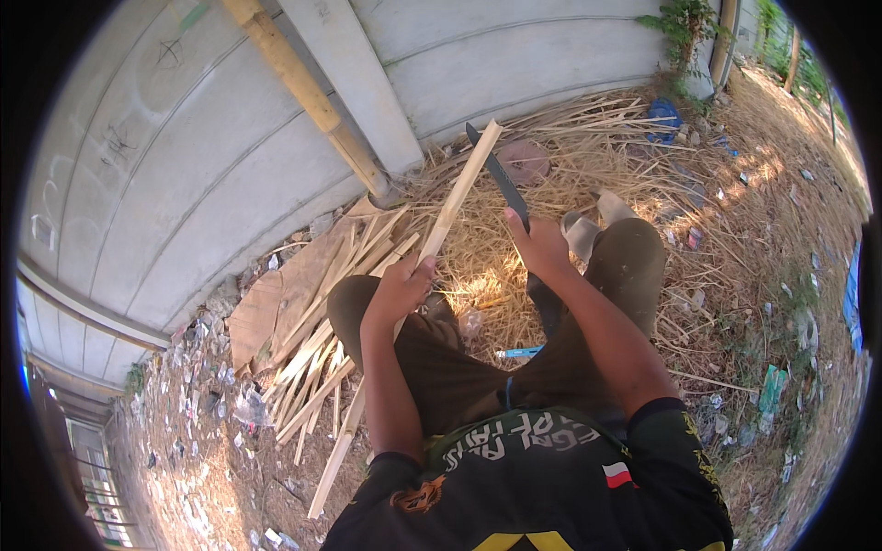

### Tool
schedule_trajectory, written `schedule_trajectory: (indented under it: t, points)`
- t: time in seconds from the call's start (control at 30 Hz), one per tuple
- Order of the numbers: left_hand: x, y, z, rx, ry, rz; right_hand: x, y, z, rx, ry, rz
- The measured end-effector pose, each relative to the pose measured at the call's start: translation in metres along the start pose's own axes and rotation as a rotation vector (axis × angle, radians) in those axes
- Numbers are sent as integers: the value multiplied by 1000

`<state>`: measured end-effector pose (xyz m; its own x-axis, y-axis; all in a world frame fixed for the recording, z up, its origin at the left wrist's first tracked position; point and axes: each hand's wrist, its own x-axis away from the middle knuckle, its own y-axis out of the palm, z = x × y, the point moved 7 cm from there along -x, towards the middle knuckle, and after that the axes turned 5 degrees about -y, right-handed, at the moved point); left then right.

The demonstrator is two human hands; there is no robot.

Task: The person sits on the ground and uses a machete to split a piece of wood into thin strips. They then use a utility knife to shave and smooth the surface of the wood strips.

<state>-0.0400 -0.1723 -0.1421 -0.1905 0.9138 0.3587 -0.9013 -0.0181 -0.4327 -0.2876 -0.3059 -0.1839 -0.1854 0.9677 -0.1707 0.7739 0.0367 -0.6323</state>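
And here the left hand [400, 292] is wrapping its fingers around a long, pale strip [455, 204], thumb laid along it, with one end slanting up ahead and the other trailing back past the forearm. Over to its right, the right hand [540, 246] is closing firmly on the handle of a dark-bladed knife [505, 184]. The blade is crossing the strip near its far end; whether they are touching, one cannot tell.

The strip is looking light, dry and fairly stiff, likely springy over that length and prone to splitting along the grain, its edges perhaps sharp. Mid-length, flat between thumb and fingers and clear of the blade, is seeming the steadiest hold.

Farther out, a bundle of strips [312, 381] is lying left of the left hand, straw-coloured shavings [478, 266] are spreading between and ahead of both hands, and beyond them a grey wall [514, 50] is standing.
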Motion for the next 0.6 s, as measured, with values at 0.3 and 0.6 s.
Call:
schedule_trajectory:
  t: [0.3, 0.6]
  points:
    - [-7, -9, -14, 145, 52, -49, 1, 11, -1, -182, -114, 55]
    - [-14, -8, -22, 165, 61, -54, 54, 42, -70, 200, -638, -385]
